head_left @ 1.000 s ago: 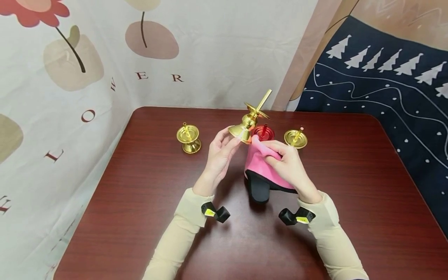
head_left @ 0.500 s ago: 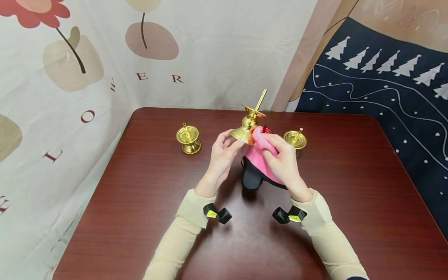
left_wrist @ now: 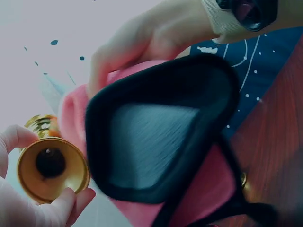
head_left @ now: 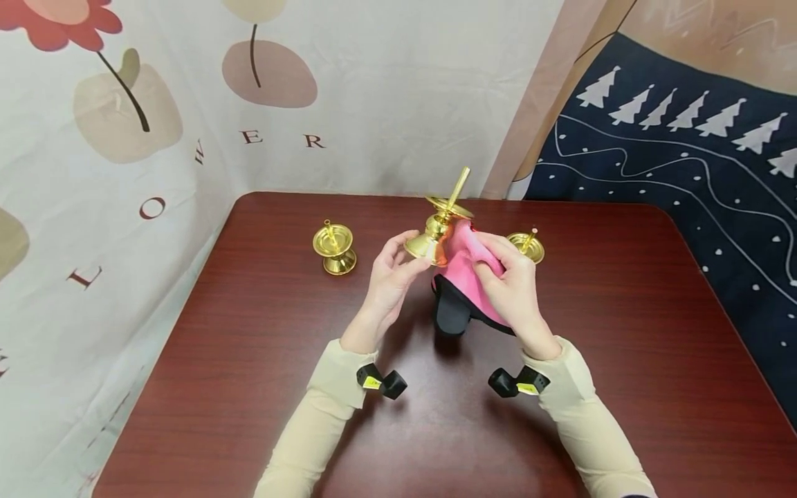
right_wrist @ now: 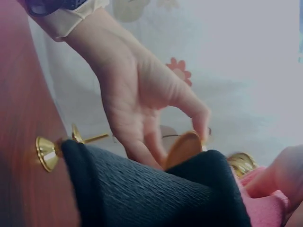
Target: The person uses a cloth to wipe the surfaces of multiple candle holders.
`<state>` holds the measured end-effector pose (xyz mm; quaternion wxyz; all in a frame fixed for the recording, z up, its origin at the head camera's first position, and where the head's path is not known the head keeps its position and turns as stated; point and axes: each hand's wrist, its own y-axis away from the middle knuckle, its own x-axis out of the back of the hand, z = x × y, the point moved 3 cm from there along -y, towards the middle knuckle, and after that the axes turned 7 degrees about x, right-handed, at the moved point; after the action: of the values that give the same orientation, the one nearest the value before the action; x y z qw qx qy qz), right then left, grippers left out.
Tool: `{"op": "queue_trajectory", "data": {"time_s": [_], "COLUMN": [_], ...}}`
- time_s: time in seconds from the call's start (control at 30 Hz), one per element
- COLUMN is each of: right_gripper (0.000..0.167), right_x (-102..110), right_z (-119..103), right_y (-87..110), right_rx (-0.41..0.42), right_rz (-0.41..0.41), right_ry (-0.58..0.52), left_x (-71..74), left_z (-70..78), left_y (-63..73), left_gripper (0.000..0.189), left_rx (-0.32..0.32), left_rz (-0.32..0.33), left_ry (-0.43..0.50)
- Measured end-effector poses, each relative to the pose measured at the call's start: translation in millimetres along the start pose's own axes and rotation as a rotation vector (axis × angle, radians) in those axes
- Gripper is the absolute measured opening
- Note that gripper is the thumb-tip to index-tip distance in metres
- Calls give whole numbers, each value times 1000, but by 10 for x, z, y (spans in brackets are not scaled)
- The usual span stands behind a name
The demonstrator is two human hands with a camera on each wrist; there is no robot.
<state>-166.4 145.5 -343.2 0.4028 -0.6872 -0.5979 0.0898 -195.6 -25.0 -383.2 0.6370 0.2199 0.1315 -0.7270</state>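
My left hand (head_left: 391,280) holds a shiny gold candlestick (head_left: 438,225) by its flared base, raised over the table and leaning right, its long stem pointing up. In the left wrist view the hollow underside of the base (left_wrist: 71,172) faces the camera, thumb and fingers at its rim. My right hand (head_left: 515,287) pinches a pink cloth piece (head_left: 462,275) with a black-edged opening and a black flap (head_left: 451,315). A bunched fold of the pink cloth lies against the candlestick's right side. In the right wrist view, the black lining (right_wrist: 142,187) hides part of the left hand.
Two shorter gold candle holders stand on the dark red-brown table (head_left: 261,387): a left one (head_left: 334,245) and a right one (head_left: 526,247), the latter partly behind my right hand. A bit of a red holder (head_left: 472,225) peeks out behind the cloth. Printed curtains hang behind.
The candlestick has come down slightly and its stem stands a little steeper. The pink cloth has shifted up along it and now covers most of the red holder. Both hands keep their grip.
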Motion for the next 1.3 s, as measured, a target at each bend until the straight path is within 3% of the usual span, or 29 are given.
{"op": "queue_trajectory", "data": {"time_s": [0.1, 0.17, 0.37, 0.43, 0.5, 0.63, 0.77, 0.87, 1.07, 1.3], "right_gripper": [32, 31, 34, 33, 32, 30, 32, 33, 29, 34], "right_x": [-66, -92, -74, -32, 10, 11, -66, -117, -173, -182], "right_z": [2, -11, -74, -87, -82, -29, 1, 9, 7, 8], "right_y": [-11, -6, 52, 54, 40, -2, -15, -1, 20, 20], "right_rx": [54, 76, 109, 93, 59, -13, -3, 35, 101, 122], "right_rz": [26, -1, -234, -272, -254, -131, -66, -60, -69, -128], "right_ry": [-20, -10, 58, 60, 47, 5, -20, -6, 47, 14], "left_x": [-7, -5, 30, 52, 67, 63, 34, 36, 89, 122], "left_z": [-13, -12, 37, 47, 52, 33, 0, -2, 11, 8], "left_y": [6, 6, -10, -15, -17, -13, -26, -53, -110, -137], "left_gripper": [45, 44, 48, 47, 43, 42, 46, 46, 38, 37], "left_rx": [-21, -28, -42, -33, -22, 4, 35, 33, -19, -46], "left_rz": [-5, 3, 41, 54, 57, 27, -34, -42, 34, 50], "left_ry": [-23, -18, 24, 37, 55, 66, 20, -43, -215, -297]}}
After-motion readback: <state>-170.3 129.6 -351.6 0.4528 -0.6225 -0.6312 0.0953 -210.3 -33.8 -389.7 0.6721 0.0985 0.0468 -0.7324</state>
